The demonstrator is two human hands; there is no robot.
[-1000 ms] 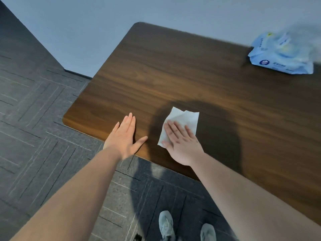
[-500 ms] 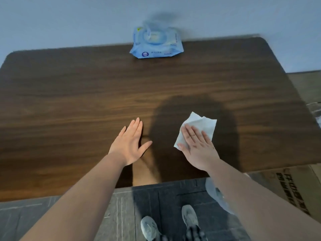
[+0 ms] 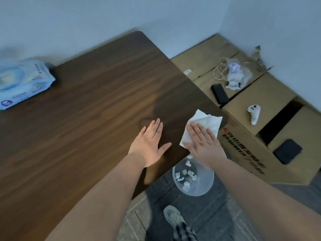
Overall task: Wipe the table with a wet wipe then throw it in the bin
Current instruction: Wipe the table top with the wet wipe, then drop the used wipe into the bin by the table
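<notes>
A white wet wipe (image 3: pixel 205 123) lies flat at the right edge of the dark wooden table (image 3: pixel 86 110). My right hand (image 3: pixel 203 145) presses on it with the fingers spread flat. Just to its left, my left hand (image 3: pixel 150 145) rests palm down on the bare wood and holds nothing. Below the table's right corner stands a clear plastic bin (image 3: pixel 192 178) on the floor, with several crumpled white wipes inside. A blue pack of wet wipes (image 3: pixel 20 84) sits at the table's far left.
Cardboard boxes (image 3: pixel 251 101) fill the right corner by the wall, carrying a white controller (image 3: pixel 254 113), a black device (image 3: pixel 219 93), a black pad (image 3: pixel 287 151) and a bag with cable. My shoe (image 3: pixel 173 218) stands on grey carpet tiles.
Both hands and the wipe have slid from the table's left part across to its right edge. The view has swung right, so the bin and boxes show.
</notes>
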